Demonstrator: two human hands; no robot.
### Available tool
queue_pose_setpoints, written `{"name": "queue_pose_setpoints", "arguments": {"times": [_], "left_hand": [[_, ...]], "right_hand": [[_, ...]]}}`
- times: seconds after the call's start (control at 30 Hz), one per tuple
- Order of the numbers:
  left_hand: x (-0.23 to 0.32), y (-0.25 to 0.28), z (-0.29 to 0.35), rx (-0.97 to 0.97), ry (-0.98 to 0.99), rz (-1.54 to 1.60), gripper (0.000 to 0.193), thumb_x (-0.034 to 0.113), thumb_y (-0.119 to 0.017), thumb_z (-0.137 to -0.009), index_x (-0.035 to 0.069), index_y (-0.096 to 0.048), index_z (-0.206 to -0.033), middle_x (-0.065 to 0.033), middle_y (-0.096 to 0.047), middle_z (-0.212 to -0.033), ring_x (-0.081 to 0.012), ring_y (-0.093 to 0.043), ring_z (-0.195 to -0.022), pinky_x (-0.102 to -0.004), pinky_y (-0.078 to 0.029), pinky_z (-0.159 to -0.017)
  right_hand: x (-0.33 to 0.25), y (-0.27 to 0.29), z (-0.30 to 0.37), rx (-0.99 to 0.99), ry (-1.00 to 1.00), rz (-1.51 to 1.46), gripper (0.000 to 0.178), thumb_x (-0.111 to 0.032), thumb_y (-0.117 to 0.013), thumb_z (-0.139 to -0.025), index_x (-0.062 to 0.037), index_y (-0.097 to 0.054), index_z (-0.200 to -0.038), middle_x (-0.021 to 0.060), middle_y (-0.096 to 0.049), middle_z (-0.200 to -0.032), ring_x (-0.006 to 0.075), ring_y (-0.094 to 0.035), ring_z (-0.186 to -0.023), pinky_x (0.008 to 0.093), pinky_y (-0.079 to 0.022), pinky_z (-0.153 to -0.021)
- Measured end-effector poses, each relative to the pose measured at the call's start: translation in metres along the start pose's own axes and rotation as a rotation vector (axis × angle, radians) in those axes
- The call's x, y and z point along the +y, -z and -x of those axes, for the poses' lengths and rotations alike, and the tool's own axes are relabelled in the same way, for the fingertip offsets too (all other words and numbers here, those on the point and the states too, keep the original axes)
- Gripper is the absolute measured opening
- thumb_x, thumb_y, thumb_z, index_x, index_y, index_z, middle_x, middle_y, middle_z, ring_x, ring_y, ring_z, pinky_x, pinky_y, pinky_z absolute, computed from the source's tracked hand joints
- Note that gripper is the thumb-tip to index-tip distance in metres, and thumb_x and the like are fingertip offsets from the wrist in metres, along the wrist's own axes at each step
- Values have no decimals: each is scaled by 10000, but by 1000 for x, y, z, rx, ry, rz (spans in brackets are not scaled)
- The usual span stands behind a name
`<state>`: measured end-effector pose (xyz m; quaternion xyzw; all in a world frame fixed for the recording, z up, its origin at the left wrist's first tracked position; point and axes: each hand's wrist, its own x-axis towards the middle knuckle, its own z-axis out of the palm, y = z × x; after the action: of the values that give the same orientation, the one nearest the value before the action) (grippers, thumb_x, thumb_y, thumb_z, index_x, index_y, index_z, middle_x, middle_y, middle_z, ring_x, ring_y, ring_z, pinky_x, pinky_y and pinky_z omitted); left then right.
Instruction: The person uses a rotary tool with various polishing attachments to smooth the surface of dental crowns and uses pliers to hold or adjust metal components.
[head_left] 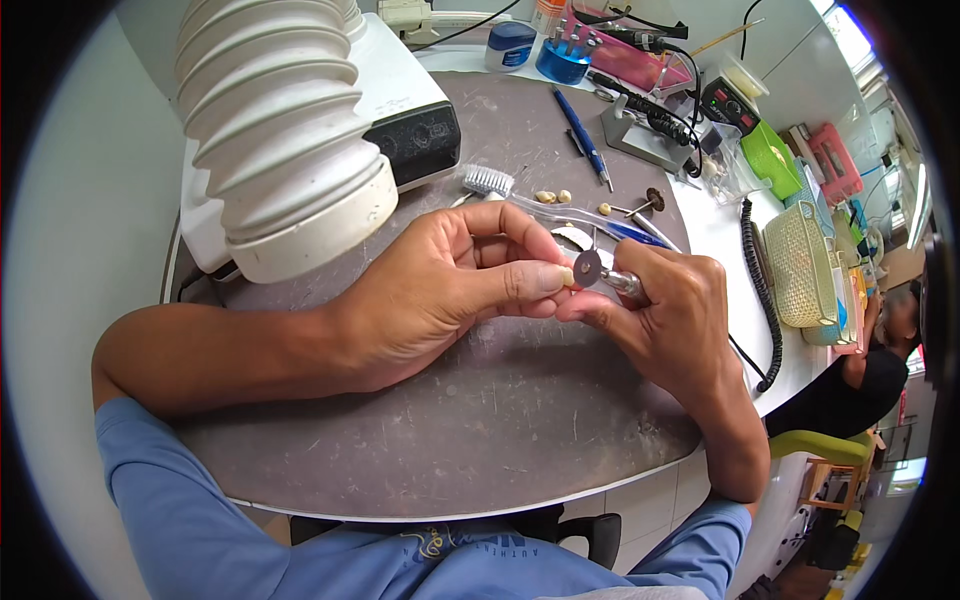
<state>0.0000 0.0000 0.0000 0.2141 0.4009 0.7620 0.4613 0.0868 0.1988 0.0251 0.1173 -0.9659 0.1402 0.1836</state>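
My left hand pinches a tiny yellowish, tooth-like piece between thumb and fingertips. In my right hand is a metal rotary handpiece, its tip pointing left. A dark round disc is mounted on that tip, right beside the small piece; whether the two touch I cannot tell. Both hands are close together above the grey mat. Just beyond them lie a clear-handled brush and several small cream tooth-like pieces.
A wide white ribbed hose hangs at left by a white box. Farther back are a blue pen, a grey tool stand and a blue jar. A coiled black cord and baskets line the right; another person sits beyond.
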Motion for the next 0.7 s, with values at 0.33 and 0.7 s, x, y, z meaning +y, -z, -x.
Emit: {"name": "queue_pose_setpoints", "arguments": {"times": [0.33,0.7], "left_hand": [[0,-1,1,5,-1,9,146,84,-642,-890,33,-552,-993,-56,-608,-994,-105,-614,-905,-242,-517,-851],[1,-1,1,10,-1,25,147,82,-643,-890,30,-555,-996,-59,-602,-994,-108,-610,-900,-249,-512,-857]], "right_hand": [[-2,1,0,-35,-13,-19,560,-535,-737,-712,-64,-475,-561,71,-474,-474,197,-454,-384,340,-355,-395],[-3,3,0,-39,-6,0,544,-514,-748,-714,-59,-487,-570,73,-494,-489,200,-472,-390,342,-361,-398]]}}
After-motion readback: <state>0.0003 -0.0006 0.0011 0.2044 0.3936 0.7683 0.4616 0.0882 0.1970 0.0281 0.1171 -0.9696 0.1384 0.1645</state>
